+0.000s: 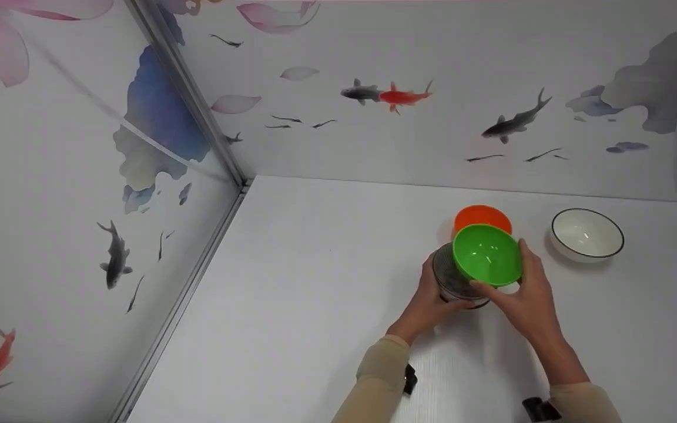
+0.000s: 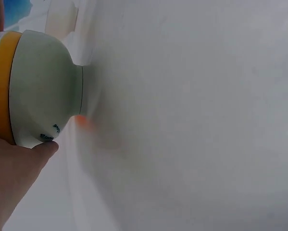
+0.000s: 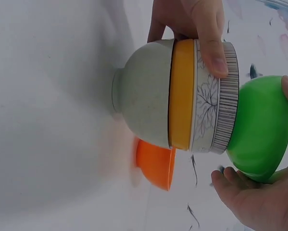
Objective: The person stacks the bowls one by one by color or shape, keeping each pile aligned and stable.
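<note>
My left hand (image 1: pixel 429 299) grips a stack of nested bowls from the side. At the bottom of the stack is a pale green bowl (image 2: pixel 45 86) with a small dark blue mark. A yellow bowl (image 3: pixel 182 96) shows as a band above it, and a bowl with a leaf pattern and striped rim (image 3: pixel 213 96) is on top. My right hand (image 1: pixel 526 299) holds a bright green bowl (image 1: pixel 487 252) by its sides, tilted. Its base overlaps the patterned rim in the right wrist view. Behind the stack stands an orange bowl (image 1: pixel 481 216), partly hidden.
A white bowl with a dark rim (image 1: pixel 587 233) stands on the white table (image 1: pixel 291 282) to the right of the orange one. Panels (image 1: pixel 432 47) painted with fish and petals border the table at the back and left.
</note>
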Motion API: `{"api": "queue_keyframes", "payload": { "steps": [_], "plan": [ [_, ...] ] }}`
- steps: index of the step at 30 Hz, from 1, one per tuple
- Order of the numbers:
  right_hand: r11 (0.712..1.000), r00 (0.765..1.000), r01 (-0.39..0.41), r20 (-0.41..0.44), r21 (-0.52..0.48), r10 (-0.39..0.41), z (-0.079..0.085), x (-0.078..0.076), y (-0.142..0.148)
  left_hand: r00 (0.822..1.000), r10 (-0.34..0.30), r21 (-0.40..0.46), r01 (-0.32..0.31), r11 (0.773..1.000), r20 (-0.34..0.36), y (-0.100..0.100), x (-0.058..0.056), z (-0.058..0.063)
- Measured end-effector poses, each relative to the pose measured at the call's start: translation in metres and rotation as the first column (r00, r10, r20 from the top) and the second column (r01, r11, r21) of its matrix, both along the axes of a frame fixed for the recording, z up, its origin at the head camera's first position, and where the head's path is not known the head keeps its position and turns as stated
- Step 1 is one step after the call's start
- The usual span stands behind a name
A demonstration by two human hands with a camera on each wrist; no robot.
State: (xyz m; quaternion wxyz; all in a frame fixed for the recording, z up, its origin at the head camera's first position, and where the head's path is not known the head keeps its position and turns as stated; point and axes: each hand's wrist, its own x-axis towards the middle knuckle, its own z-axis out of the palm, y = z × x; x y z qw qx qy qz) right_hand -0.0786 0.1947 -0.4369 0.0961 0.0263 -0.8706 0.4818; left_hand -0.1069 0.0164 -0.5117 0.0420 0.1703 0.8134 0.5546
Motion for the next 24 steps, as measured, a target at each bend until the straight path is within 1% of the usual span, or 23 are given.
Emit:
{"api": "queue_keyframes", "payload": {
  "steps": [3, 9, 13, 15, 17, 20, 24],
  "plan": [
    [0.999, 1.000, -0.030, -0.006, 0.024, 0.030, -0.004, 0.000, -0.006, 1.000, -0.020, -0.002, 0.020, 1.000, 0.000, 0.000, -0.001, 0.000],
    [0.998, 0.998, -0.064, -0.020, 0.030, 0.064, -0.014, 0.001, -0.015, 1.000, 0.003, -0.050, -0.002, 0.999, 0.026, 0.001, 0.000, 0.002],
    [0.997, 0.997, -0.071, -0.021, 0.022, 0.071, -0.021, -0.002, -0.019, 1.000, -0.006, -0.071, 0.008, 0.997, 0.029, 0.000, -0.001, 0.002],
    [0.998, 0.998, -0.065, -0.017, 0.025, 0.065, -0.021, -0.002, -0.020, 1.000, -0.009, -0.072, 0.011, 0.997, 0.024, 0.000, -0.001, 0.003],
    [0.998, 0.998, -0.059, -0.013, 0.024, 0.059, -0.024, -0.002, -0.019, 1.000, -0.008, -0.065, 0.009, 0.998, 0.014, 0.000, -0.001, 0.001],
    [0.998, 0.998, -0.061, 0.005, 0.030, 0.061, -0.023, -0.002, -0.019, 1.000, -0.002, -0.065, 0.003, 0.998, 0.007, 0.001, -0.001, 0.000],
    [0.995, 0.994, -0.098, 0.052, 0.037, 0.096, -0.016, -0.006, -0.015, 0.999, 0.013, -0.058, -0.012, 0.998, 0.032, 0.001, 0.000, 0.002]
  ]
}}
